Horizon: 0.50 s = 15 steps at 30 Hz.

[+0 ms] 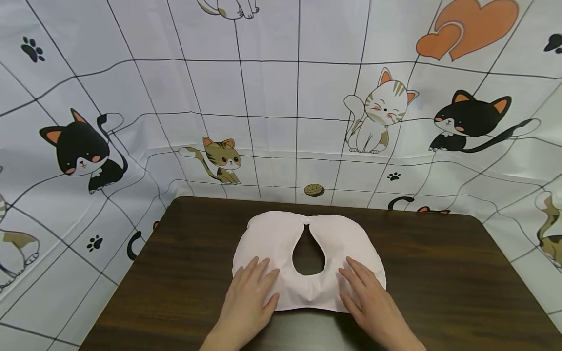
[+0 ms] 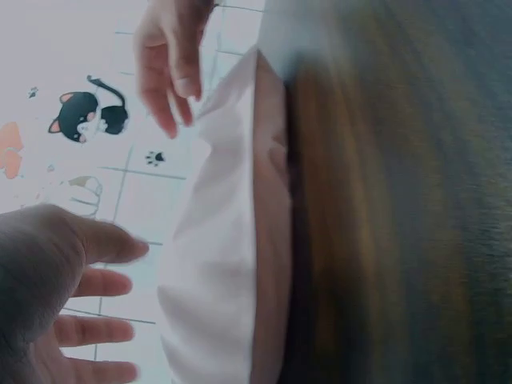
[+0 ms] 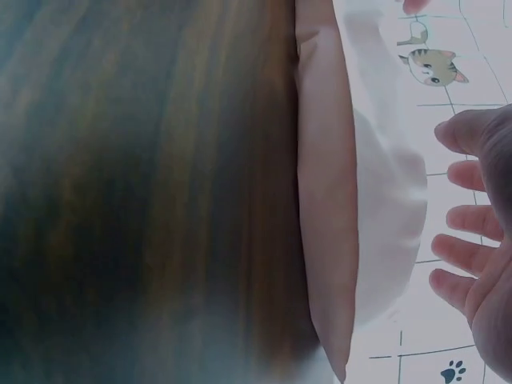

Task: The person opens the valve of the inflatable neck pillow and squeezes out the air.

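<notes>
A pale pink, U-shaped neck pillow [image 1: 273, 239] lies flat on the dark wooden table, its two ends meeting at the far side around a teardrop-shaped opening. Over its near left part is my left hand [image 1: 249, 297], fingers spread and nearly straight. My right hand [image 1: 373, 304] is over the near right part with its fingers likewise extended. In the left wrist view, a gap shows between the left fingers [image 2: 108, 330] and the puffed side of the pillow [image 2: 212, 264]. The right wrist view shows the right fingers [image 3: 468, 220] just above the pillow's surface [image 3: 388, 192]. Neither hand holds anything.
The brown wood-grain table [image 1: 439, 273] extends to both sides of the pillow. Behind it and along its sides hangs a white sheet [image 1: 272, 87] with grid lines and printed cats, hearts and paw marks. Light reflects off the table's near edge area [image 1: 307, 331].
</notes>
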Available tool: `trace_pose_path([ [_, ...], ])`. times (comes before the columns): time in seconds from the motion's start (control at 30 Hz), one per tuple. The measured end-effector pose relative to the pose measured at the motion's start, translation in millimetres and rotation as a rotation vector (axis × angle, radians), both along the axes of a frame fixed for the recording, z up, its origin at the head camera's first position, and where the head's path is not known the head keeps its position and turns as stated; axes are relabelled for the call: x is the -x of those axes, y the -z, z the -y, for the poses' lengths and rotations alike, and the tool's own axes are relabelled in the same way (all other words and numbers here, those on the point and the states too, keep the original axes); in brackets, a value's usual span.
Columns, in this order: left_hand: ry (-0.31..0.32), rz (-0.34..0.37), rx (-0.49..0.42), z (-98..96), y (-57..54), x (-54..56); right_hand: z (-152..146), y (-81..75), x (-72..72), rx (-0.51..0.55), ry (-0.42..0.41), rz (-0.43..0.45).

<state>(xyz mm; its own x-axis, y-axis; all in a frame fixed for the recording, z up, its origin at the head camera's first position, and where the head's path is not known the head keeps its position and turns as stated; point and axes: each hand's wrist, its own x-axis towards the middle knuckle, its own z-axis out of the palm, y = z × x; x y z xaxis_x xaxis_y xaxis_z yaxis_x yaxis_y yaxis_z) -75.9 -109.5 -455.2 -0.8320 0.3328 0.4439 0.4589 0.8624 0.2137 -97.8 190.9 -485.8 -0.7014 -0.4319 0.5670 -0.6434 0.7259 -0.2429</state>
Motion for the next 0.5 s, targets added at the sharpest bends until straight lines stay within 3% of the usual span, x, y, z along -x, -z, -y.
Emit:
trace_pose_path([
  [0.5,0.027,-0.065,0.108,-1.8,18.5,3.3,1.5,10.4,-4.9,-0.091,0.039,-0.002],
])
